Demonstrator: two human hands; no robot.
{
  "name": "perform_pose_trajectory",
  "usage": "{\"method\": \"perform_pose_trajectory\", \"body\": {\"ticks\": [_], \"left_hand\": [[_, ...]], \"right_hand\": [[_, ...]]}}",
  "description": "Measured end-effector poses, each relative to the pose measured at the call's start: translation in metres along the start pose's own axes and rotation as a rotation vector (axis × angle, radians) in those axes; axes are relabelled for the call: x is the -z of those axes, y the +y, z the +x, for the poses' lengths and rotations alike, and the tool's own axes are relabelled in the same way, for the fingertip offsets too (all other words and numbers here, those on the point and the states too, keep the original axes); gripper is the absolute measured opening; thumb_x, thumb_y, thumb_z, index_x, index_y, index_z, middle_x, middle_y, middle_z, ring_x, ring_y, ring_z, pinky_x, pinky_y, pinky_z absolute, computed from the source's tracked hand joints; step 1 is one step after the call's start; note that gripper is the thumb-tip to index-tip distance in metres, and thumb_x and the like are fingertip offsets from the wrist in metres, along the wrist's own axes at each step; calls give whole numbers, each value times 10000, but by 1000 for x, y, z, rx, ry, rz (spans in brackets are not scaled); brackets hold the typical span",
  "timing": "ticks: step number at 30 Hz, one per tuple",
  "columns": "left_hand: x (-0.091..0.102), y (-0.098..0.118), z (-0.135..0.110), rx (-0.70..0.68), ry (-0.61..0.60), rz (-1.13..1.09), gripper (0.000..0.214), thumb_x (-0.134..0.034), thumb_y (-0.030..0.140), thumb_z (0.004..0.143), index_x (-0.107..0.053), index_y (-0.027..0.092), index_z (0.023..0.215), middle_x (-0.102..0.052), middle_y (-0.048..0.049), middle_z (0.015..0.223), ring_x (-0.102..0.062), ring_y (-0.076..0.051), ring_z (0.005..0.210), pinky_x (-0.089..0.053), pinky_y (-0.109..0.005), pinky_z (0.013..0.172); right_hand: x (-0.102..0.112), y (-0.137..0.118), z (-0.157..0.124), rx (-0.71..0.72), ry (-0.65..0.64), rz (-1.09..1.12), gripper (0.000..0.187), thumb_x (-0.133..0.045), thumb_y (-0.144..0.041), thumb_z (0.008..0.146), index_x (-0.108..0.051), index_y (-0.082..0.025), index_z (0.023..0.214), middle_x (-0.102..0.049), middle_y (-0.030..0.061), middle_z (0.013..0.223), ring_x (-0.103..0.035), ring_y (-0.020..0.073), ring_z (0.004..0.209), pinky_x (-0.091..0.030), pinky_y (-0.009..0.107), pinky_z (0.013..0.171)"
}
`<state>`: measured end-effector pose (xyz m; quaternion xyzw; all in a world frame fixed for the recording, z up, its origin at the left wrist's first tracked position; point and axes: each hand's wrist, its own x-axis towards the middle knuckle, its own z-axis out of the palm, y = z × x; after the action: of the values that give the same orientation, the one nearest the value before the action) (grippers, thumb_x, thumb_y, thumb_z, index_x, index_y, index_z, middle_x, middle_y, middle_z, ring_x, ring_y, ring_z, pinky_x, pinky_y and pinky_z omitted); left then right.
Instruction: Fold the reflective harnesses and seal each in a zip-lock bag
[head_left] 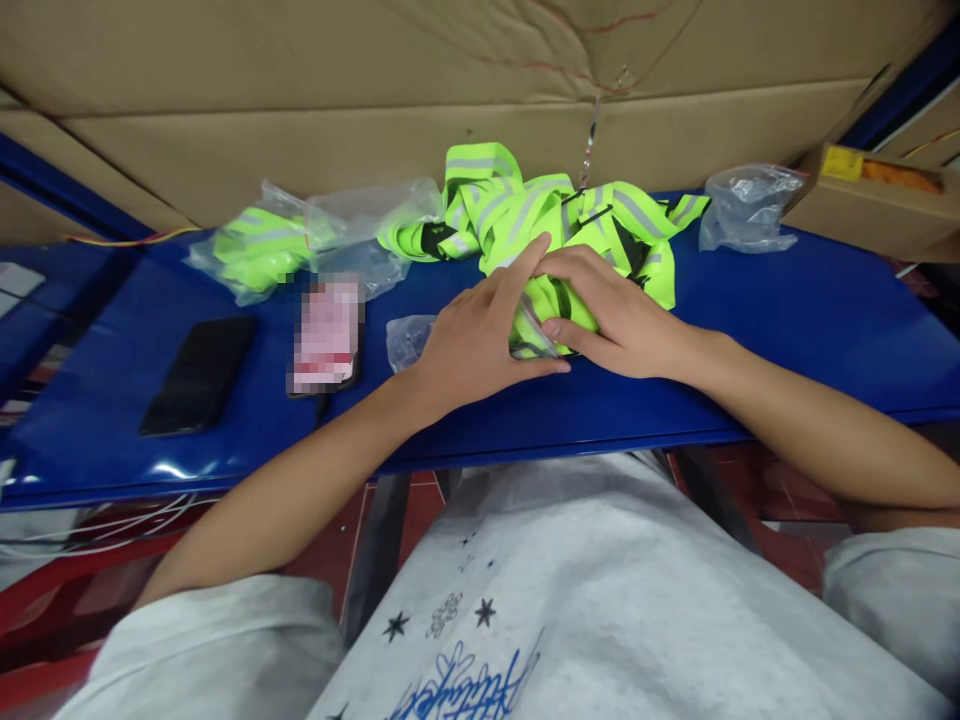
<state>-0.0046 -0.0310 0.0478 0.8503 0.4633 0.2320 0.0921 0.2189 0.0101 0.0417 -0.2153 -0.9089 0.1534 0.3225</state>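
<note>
Both hands rest on a folded neon-green reflective vest (pixel 551 310) near the front of a blue table (pixel 750 330). My left hand (pixel 476 345) presses on the vest's left side, forefinger stretched up over the fabric and thumb laid flat along its lower edge. My right hand (pixel 611 310) covers the vest's right side with fingers curled around the bundle. A thin clear plastic bag (pixel 409 338) lies just left of my left hand. Behind the hands sits a loose heap of more green reflective vests (pixel 525 205).
A black phone (pixel 199 372) lies at the table's left, with a blurred card-like item (pixel 326 335) beside it. A bagged green vest (pixel 259 250) and empty clear bags (pixel 750 205) lie at the back. Cardboard sheets (pixel 300 130) form the wall behind; a cardboard box (pixel 877 195) stands right.
</note>
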Motion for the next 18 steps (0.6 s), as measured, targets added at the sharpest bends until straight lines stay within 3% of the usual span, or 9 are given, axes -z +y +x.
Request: {"method": "perform_pose_trajectory", "body": {"ticks": [5,8,13,18], "left_hand": [[2,-2,1,-14,29,-5,1140,-795,651,836,-120,318,1692,-399,-53,1692,-507,-370,1483,-522,-524,1181],[5,-2,-1,-23,41,-28,1176,-820,592,832,-61,337,1693,-340,-49,1721,-532,-366,1464,-549,-507,1151],[8,1,-5,-43,-27,-97,1259,-816,662,809,-6,284,1695,-272,-74,1748,-533,-372,1462,-585,-493,1103],[5,-1,-4,-62,32,14,1185,-779,666,826,-62,312,1701,-368,-36,1710,-583,-355,1417,-584,-496,1139]], "right_hand": [[4,0,1,33,-32,2,693,-689,-507,951,-459,-237,1546,-524,148,1521,-477,349,1433,-397,569,1212],[15,2,2,63,-76,59,811,-787,-499,874,-464,-233,1569,-518,144,1560,-483,353,1441,-401,562,1214],[23,8,4,-16,-117,227,568,-796,-434,883,-667,-237,1400,-710,94,1355,-672,282,1219,-520,457,1090],[7,4,6,-107,91,310,429,-826,-363,835,-755,-230,1237,-749,66,1255,-687,263,1174,-535,440,1071]]}}
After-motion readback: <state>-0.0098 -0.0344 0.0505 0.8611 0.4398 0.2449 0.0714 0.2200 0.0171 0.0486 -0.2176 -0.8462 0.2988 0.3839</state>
